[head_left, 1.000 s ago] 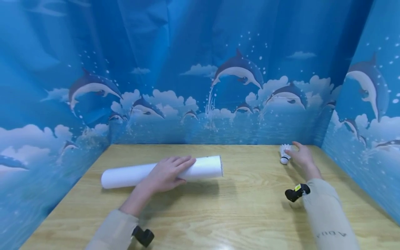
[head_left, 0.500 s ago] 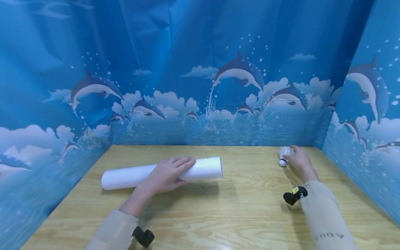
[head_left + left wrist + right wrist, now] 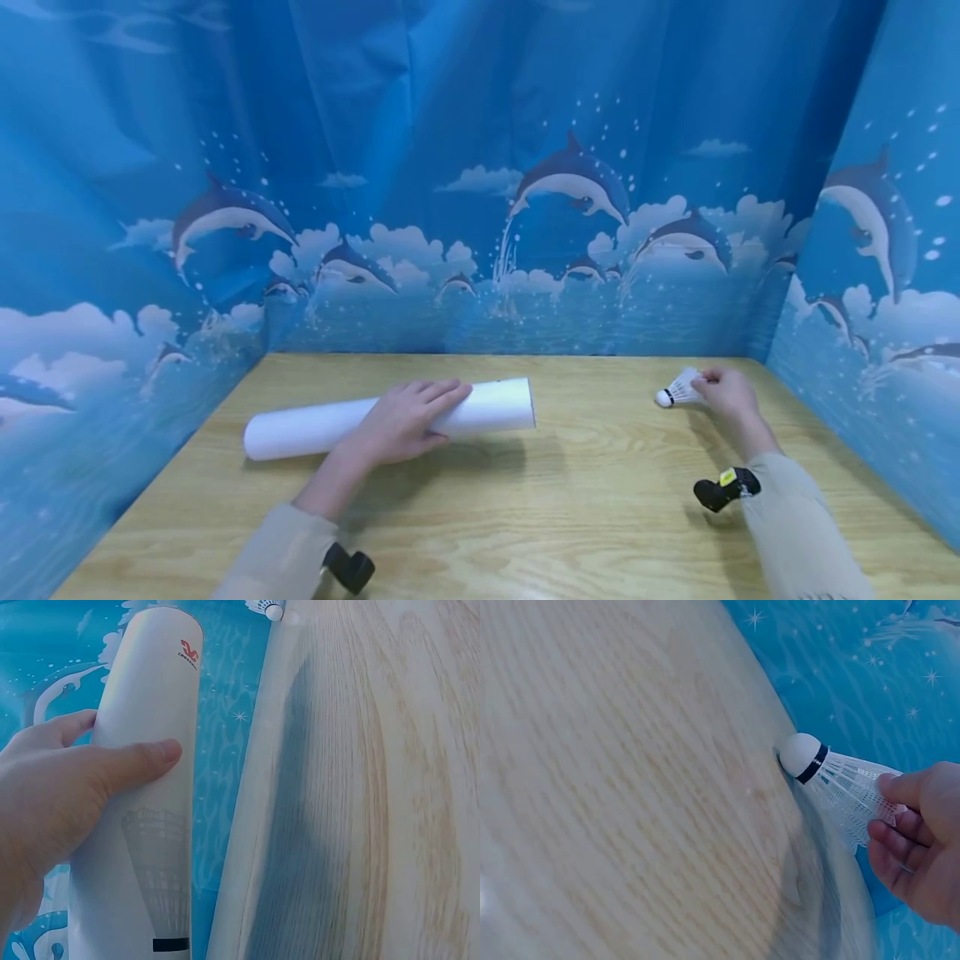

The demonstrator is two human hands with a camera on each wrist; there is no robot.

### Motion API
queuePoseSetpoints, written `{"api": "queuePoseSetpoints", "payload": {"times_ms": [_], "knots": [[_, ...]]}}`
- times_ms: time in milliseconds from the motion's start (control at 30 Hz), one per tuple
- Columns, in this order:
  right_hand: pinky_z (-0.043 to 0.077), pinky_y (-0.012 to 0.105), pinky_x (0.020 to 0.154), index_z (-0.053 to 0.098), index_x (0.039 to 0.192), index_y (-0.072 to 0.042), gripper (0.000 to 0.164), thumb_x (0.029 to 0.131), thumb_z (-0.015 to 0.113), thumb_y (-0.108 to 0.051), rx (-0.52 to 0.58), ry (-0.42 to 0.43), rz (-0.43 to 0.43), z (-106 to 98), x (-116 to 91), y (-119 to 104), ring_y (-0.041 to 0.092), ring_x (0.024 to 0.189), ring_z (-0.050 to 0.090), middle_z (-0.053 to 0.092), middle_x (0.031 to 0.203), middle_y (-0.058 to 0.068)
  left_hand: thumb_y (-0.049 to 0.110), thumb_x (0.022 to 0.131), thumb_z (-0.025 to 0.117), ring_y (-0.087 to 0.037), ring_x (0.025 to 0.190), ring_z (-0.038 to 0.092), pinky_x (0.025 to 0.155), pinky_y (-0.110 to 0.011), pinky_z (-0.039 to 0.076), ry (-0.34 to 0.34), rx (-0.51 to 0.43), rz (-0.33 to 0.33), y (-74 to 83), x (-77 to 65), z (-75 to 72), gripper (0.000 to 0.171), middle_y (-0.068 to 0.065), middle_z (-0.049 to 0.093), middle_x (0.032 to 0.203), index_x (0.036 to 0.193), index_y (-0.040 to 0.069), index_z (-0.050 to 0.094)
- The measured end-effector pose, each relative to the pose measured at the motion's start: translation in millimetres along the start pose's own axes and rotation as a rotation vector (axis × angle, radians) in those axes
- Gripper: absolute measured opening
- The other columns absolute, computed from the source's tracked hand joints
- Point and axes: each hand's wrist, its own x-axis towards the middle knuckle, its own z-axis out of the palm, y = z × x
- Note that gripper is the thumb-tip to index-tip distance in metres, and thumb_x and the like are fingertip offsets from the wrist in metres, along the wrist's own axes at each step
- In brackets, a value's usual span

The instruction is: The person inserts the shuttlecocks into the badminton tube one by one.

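Observation:
A white shuttlecock tube [image 3: 303, 430] lies slanted at the left of the table, its right end tipped slightly up and casting a shadow. My left hand [image 3: 397, 423] grips it around the middle from above. In the left wrist view the thumb runs along the tube [image 3: 154, 690], which bears a printed shuttlecock and a red logo; the fingertips are hidden behind it. At the far right my right hand [image 3: 729, 402] pinches a white shuttlecock [image 3: 681, 389] by the rim of its skirt. Its round head [image 3: 801, 755] with a black band points left, at the table surface.
The wooden table [image 3: 540, 517] stretches between both hands toward the front. Behind it hangs a blue curtain [image 3: 450, 208] printed with dolphins, meeting the table's back edge; more of it closes off the left and right sides. A small black camera is strapped to each wrist.
My right hand has taken hold of the shuttlecock's skirt and turned it, so the head swings from pointing toward me to pointing left. The left hand and the tube have stayed put.

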Motion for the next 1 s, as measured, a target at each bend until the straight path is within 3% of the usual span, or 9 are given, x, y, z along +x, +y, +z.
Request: {"api": "queuePoseSetpoints", "payload": {"times_ms": [300, 400, 667, 833, 1000], "knots": [[0.048, 0.022, 0.058, 0.055, 0.108, 0.016, 0.037, 0.093, 0.054, -0.018, 0.226, 0.038, 0.008, 3, -17, -23, 0.004, 0.067, 0.053, 0.065, 0.085, 0.013, 0.031, 0.075, 0.077, -0.028, 0.114, 0.052, 0.093, -0.048, 0.045, -0.031, -0.009, -0.019, 0.8, -1.5, 0.0, 0.078, -0.006, 0.047, 0.138, 0.142, 0.017, 0.039], [0.049, 0.022, 0.058, 0.055, 0.108, 0.017, 0.038, 0.092, 0.056, -0.018, 0.285, 0.053, -0.006, 4, -21, -35, 0.004, 0.068, 0.052, 0.064, 0.084, 0.009, 0.031, 0.075, 0.077, -0.028, 0.114, 0.052, 0.093, -0.048, 0.045, -0.032, -0.009, -0.022, -0.1, -2.4, -0.9, 0.078, -0.006, 0.047, 0.138, 0.142, 0.017, 0.039], [0.043, 0.022, 0.065, 0.056, 0.108, 0.015, 0.039, 0.092, 0.057, -0.02, 0.296, 0.048, -0.043, 4, -38, -64, 0.003, 0.076, 0.049, 0.064, 0.093, 0.011, 0.031, 0.074, 0.078, -0.027, 0.112, 0.053, 0.093, -0.046, 0.046, -0.004, 0.009, -0.007, -3.0, -2.2, -0.4, 0.078, -0.006, 0.048, 0.137, 0.141, 0.016, 0.04], [0.044, 0.024, 0.07, 0.056, 0.112, 0.013, 0.041, 0.092, 0.058, -0.023, 0.327, 0.006, -0.039, 5, -50, -82, 0.003, 0.078, 0.051, 0.063, 0.094, 0.009, 0.031, 0.074, 0.077, -0.027, 0.112, 0.053, 0.093, -0.046, 0.045, -0.008, 0.01, -0.006, -3.2, -3.1, 1.1, 0.078, -0.004, 0.047, 0.137, 0.142, 0.017, 0.04], [0.046, 0.024, 0.066, 0.055, 0.114, 0.014, 0.042, 0.092, 0.059, -0.022, 0.384, -0.037, -0.057, 9, -61, -101, 0.003, 0.075, 0.051, 0.064, 0.093, 0.004, 0.031, 0.074, 0.077, -0.027, 0.113, 0.053, 0.093, -0.047, 0.045, -0.011, 0.002, -0.011, -2.6, -3.9, 1.6, 0.078, -0.005, 0.048, 0.137, 0.142, 0.017, 0.04]]}}
